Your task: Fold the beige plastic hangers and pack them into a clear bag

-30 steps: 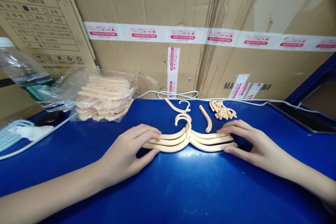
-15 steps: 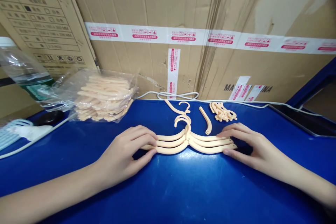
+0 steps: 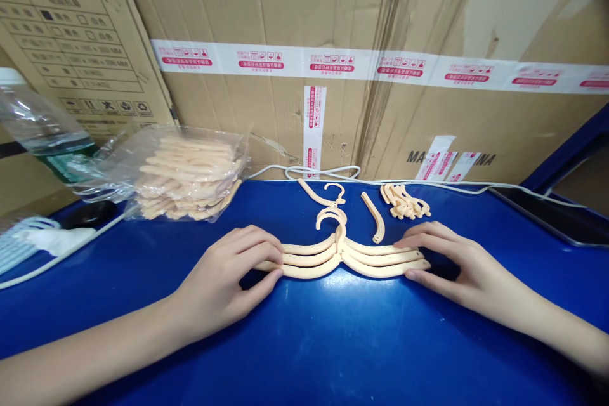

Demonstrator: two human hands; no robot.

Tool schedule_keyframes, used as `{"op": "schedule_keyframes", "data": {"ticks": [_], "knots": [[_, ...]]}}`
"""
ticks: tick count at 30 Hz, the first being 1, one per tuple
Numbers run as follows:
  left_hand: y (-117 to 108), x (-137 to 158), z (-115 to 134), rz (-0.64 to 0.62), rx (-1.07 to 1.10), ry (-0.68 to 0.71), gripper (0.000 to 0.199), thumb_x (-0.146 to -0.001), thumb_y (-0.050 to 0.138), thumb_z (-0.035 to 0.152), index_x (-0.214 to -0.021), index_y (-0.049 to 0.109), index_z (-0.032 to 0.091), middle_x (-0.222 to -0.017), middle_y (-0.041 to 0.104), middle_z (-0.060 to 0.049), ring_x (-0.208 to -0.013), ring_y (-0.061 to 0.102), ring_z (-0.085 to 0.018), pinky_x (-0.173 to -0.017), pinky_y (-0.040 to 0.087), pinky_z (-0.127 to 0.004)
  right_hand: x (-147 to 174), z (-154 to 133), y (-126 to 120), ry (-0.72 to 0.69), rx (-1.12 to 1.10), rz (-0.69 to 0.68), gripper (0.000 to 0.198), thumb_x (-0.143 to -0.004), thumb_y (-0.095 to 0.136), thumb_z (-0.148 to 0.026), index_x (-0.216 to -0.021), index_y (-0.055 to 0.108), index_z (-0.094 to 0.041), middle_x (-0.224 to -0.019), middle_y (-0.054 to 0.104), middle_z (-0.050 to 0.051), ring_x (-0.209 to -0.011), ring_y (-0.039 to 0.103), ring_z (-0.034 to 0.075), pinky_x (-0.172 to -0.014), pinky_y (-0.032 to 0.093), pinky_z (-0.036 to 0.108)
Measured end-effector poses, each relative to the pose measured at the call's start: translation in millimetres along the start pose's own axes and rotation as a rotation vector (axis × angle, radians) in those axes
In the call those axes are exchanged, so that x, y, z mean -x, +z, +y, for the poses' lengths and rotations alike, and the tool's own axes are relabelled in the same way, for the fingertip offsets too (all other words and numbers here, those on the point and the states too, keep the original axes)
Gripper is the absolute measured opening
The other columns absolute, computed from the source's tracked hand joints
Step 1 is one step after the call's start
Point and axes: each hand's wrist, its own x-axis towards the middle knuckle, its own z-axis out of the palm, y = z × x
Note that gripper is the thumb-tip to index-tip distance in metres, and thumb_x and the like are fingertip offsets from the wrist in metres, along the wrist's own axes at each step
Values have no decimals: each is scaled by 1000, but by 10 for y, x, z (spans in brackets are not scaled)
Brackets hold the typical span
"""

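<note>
Several cream plastic clothes hangers (image 3: pixel 311 271) lie nested together on the blue table, their hooks bunched at the centre. My left hand (image 3: pixel 233 269) is closed around the left ends of the hangers, thumb at the near side and fingers at the far side. On the opposite side, my right hand (image 3: pixel 445 260) pinches the right ends the same way. Just behind the hooks lies a partly assembled hanger (image 3: pixel 318 195) with a hook and one arm. A loose hanger arm (image 3: pixel 373 217) rests right of it. Further right is a small heap of loose hooks (image 3: pixel 404 202).
A clear plastic bag (image 3: pixel 190 171) of hanger arms sits at the back left, beside a water bottle (image 3: pixel 45 130). A white cable (image 3: pixel 428 184) runs along the cardboard box (image 3: pixel 266 114) behind. At the right back lies a dark flat device (image 3: pixel 547 219).
Both hands keep their grip on the hangers, and nothing on the table has visibly moved. Only the camera view has shifted very slightly.
</note>
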Motion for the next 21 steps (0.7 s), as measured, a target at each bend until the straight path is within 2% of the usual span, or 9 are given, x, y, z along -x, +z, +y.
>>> {"op": "schedule_keyframes", "data": {"ticks": [8, 15, 21], "knots": [[-7, -14, 1, 5, 32, -37, 15, -90, 53, 8, -97, 59, 19, -94, 62, -4, -87, 57, -18, -78, 44, -33, -9, -22, 4, -17, 3, 23, 26, -89, 65, -40, -110, 64, -25, -114, 62, 9, -106, 61, 26, -90, 54, 40], [-13, -11, 17, 74, 56, -101, 20, -87, 48, 5, -77, 40, 21, -76, 47, 2, -68, 48, -13, -62, 40, -25, -3, -29, -8, -47, 6, 144, 20, -91, 63, -37, -109, 62, -29, -113, 61, 7, -106, 61, 25, -89, 53, 40], [0, -19, 6, 117, 45, -105, 22, -87, 49, 6, -76, 38, 21, -77, 53, 2, -71, 51, -12, -65, 41, -25, 0, -3, 9, -67, 7, 182, 14, -93, 61, -37, -106, 62, -30, -110, 61, 5, -103, 62, 23, -86, 53, 37]]}}
